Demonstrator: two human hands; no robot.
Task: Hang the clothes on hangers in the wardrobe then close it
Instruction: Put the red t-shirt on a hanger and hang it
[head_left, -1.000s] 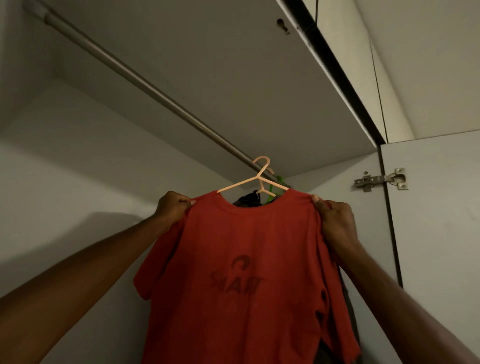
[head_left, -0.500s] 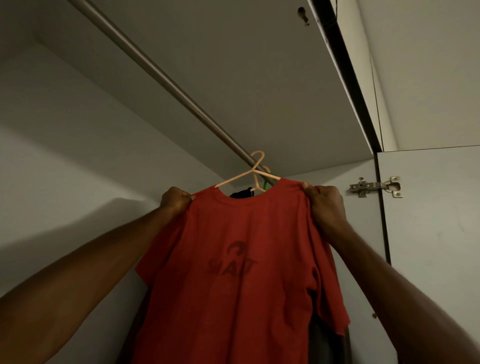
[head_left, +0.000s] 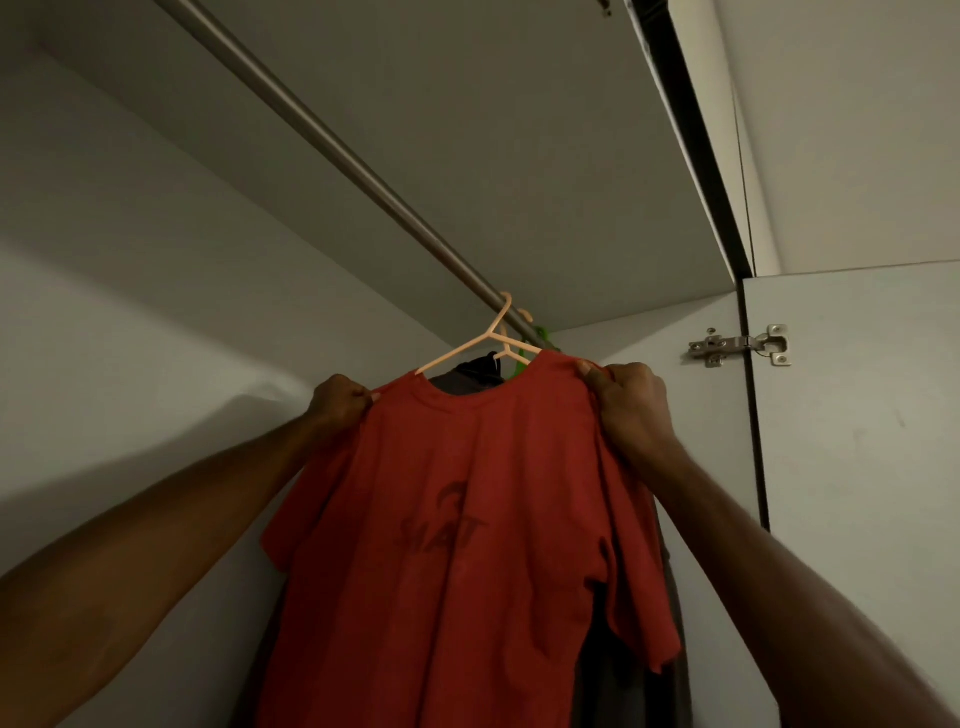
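Wardrobe rail (head_left: 332, 150), red printed T-shirt (head_left: 467, 519) on peach hanger (head_left: 457, 351)

Dim light falls inside a pale grey cupboard interior, its back panel (head_left: 156, 291) at 9 o'clock in shadow and its top panel (head_left: 467, 130) at 12 o'clock. At 3 o'clock, a metal hinge (head_left: 740, 345) joins side panel (head_left: 649, 343) and door (head_left: 857, 415).

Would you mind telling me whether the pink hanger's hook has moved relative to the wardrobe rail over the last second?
Yes. The pink hanger was just short of the rail earlier; its hook now sits over it, nearer the green hanger.
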